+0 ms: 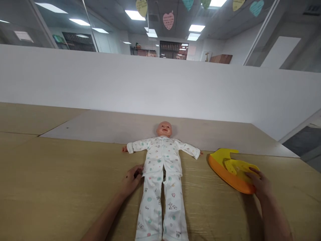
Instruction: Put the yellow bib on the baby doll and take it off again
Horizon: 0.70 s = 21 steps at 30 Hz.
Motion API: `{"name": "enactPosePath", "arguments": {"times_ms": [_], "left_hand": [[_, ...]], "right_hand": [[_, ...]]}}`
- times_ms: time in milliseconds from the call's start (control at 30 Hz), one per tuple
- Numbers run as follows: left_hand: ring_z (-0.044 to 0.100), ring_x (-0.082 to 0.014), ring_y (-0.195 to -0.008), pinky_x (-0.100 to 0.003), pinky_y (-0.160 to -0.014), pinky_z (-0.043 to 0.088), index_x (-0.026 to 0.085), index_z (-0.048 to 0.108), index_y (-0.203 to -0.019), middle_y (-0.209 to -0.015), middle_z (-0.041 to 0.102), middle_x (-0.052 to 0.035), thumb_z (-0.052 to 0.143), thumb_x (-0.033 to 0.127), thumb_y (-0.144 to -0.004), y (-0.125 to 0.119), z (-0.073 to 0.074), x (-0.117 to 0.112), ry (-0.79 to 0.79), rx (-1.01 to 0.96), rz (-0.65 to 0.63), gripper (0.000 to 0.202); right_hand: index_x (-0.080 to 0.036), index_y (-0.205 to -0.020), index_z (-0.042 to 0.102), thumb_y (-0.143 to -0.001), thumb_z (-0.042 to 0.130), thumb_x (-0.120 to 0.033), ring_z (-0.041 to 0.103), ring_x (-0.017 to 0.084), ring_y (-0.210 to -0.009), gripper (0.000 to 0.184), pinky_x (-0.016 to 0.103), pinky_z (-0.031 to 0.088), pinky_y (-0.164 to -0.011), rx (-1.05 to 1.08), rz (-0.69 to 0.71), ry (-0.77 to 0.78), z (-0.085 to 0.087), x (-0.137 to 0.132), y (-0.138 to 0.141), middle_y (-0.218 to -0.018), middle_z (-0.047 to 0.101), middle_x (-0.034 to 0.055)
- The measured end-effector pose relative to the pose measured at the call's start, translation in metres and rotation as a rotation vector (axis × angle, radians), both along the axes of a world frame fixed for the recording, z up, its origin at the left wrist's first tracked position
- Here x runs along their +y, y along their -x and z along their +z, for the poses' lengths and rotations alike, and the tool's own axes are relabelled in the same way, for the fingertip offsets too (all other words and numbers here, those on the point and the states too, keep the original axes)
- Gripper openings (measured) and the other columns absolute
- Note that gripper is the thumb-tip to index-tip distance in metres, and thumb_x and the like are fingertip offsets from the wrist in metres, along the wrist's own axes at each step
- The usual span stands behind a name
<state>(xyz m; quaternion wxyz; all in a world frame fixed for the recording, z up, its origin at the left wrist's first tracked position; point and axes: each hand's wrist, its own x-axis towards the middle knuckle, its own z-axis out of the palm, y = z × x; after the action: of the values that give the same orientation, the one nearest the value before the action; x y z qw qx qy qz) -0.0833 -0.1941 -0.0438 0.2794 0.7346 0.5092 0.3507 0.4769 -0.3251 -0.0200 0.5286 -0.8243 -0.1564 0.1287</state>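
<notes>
A baby doll lies on its back on the tan table, arms spread, dressed in white pyjamas with a small coloured print. My left hand lies against the hem of the pyjama top at the doll's left side, fingers curled. A small dark spot between the fingers is too small to tell. To the right of the doll, a yellow and orange silicone bib lies flat. My right hand is on the bib's near right edge, fingers over it.
The tan table runs to a paler board at the far side, which ends at a low white wall. Beyond the wall stands an office with glass panels and paper hearts hanging from the ceiling.
</notes>
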Motion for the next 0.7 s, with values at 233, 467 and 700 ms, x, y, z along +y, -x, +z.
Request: {"name": "enactPosePath", "arguments": {"times_ms": [233, 467, 700], "left_hand": [[0.058, -0.0166, -0.068, -0.029, -0.068, 0.047, 0.019, 0.061, -0.081, -0.072, 0.063, -0.0002, 0.044, 0.016, -0.071, -0.002, 0.001, -0.004, -0.012, -0.102, 0.030, 0.020], [0.057, -0.0173, -0.070, -0.031, -0.070, 0.048, 0.020, 0.059, -0.076, -0.072, 0.063, -0.0009, 0.043, 0.021, -0.076, -0.006, 0.007, -0.008, -0.073, -0.197, 0.150, 0.016], [0.055, -0.0182, -0.065, -0.031, -0.064, 0.046, 0.021, 0.057, -0.067, -0.066, 0.059, -0.0013, 0.043, 0.025, -0.078, -0.011, 0.021, -0.016, -0.067, -0.263, 0.152, 0.018]], "right_hand": [[-0.020, -0.070, 0.064, -0.044, 0.071, -0.031, 0.055, 0.016, -0.072, 0.029, 0.033, 0.048, -0.070, -0.009, -0.178, -0.373, 0.057, 0.005, 0.055, -0.084, 0.063, 0.0037], [-0.020, -0.059, 0.064, -0.047, 0.075, -0.022, 0.055, 0.014, -0.066, 0.017, 0.038, 0.046, -0.074, -0.132, -0.132, -0.811, 0.105, 0.012, 0.102, -0.076, 0.061, 0.0046], [-0.016, -0.074, 0.064, -0.052, 0.078, -0.027, 0.054, 0.008, -0.065, 0.028, 0.023, 0.041, -0.059, -0.127, 0.052, -0.806, 0.165, 0.012, 0.167, -0.076, 0.059, 0.0002]]}}
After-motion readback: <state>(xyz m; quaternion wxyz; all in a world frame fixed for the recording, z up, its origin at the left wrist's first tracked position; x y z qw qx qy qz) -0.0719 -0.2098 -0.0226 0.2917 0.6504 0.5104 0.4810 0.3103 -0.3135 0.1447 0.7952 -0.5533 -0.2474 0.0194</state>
